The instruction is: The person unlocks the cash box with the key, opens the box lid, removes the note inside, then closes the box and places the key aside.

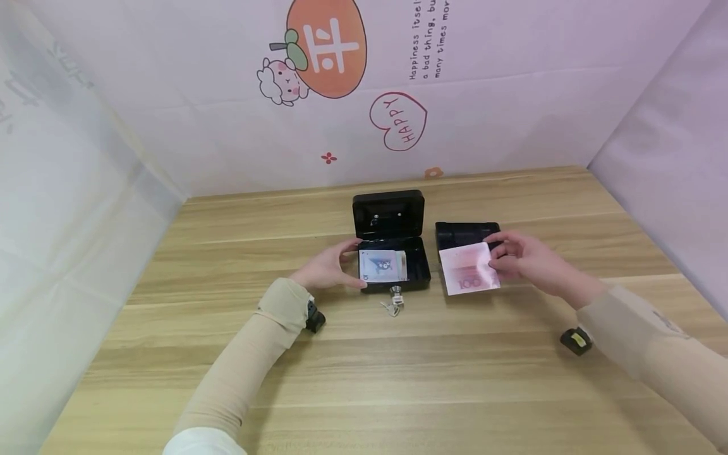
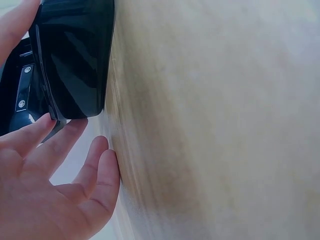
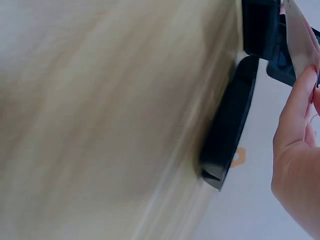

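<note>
A black cash box (image 1: 419, 264) stands with its lid (image 1: 388, 216) raised. Inside, at its left side, lie banknotes (image 1: 383, 265) with a blue-grey one on top. My left hand (image 1: 328, 266) holds the box's left end, thumb at the front corner and fingertips toward the back; the left wrist view shows those fingertips on the black wall (image 2: 75, 65). Between thumb and fingers my right hand (image 1: 526, 262) pinches a pink 100 banknote (image 1: 467, 270) by its right edge. The note hangs tilted over the front of a black tray-like piece (image 1: 465, 231), partly hiding it.
A small silver lock (image 1: 396, 294) with keys (image 1: 392, 309) lies right in front of the box on the wooden table (image 1: 398, 392). A white printed sheet (image 1: 227, 114) rises behind the table. Dark wrist devices (image 1: 576, 341) sit at both sleeves.
</note>
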Motion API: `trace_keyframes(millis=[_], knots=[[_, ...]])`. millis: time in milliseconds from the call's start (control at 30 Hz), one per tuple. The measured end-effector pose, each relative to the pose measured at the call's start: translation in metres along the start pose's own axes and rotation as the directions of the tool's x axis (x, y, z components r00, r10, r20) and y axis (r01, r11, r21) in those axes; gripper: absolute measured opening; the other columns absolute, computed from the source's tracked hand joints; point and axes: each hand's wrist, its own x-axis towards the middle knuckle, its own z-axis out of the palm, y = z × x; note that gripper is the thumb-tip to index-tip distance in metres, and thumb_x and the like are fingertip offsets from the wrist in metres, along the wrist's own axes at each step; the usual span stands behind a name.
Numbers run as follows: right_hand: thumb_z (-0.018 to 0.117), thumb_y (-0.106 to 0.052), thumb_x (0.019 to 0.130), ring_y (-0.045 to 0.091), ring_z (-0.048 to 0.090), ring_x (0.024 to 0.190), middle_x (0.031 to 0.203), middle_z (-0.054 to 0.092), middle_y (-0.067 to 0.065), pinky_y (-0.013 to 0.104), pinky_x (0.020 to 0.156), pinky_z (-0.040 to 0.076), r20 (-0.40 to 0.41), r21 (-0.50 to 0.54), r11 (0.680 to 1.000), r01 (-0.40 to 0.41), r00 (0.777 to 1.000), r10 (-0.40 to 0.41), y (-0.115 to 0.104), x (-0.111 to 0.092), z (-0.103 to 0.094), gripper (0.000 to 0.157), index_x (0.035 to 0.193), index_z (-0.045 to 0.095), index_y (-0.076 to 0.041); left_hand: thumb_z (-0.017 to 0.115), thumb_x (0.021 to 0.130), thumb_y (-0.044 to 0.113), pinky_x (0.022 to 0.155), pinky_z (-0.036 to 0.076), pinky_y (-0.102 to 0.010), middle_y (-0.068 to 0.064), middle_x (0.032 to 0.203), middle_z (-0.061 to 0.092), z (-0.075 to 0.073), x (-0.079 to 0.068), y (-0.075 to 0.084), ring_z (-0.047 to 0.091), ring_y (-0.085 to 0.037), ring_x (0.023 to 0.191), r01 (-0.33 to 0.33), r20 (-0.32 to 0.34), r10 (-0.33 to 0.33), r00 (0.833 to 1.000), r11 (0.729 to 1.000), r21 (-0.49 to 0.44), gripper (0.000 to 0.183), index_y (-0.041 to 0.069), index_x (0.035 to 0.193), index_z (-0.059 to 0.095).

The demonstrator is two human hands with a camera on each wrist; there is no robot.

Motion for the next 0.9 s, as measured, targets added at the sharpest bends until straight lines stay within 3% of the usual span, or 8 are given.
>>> trace_keyframes(millis=[267,900], knots=[[0.056,0.000,0.089,0.011,0.060,0.078,0.096,0.052,0.011,0.029,0.070,0.058,0.062,-0.033,0.999,-0.020,0.998,0.022,0.010,-0.001,0.002,0.051,0.133,0.032,0.007,0.084,0.069,0.018,0.112,0.032,-0.044,-0.012,0.154,0.030,0.001,0.002,-0.002,0.036,-0.036,0.135,-0.005,-0.001,0.005,1.000,1.000,-0.009,0.099,0.009,0.149,0.026],[0.058,0.003,0.086,0.012,0.059,0.078,0.093,0.055,0.011,0.030,0.067,0.059,0.126,-0.040,0.994,-0.100,0.986,0.105,0.025,0.005,0.013,0.053,0.132,0.033,0.011,0.084,0.069,0.017,0.111,0.033,-0.045,-0.013,0.153,0.030,0.001,0.000,0.001,0.038,-0.036,0.134,0.001,-0.007,-0.001,1.000,1.000,0.003,0.099,0.009,0.149,0.025]])
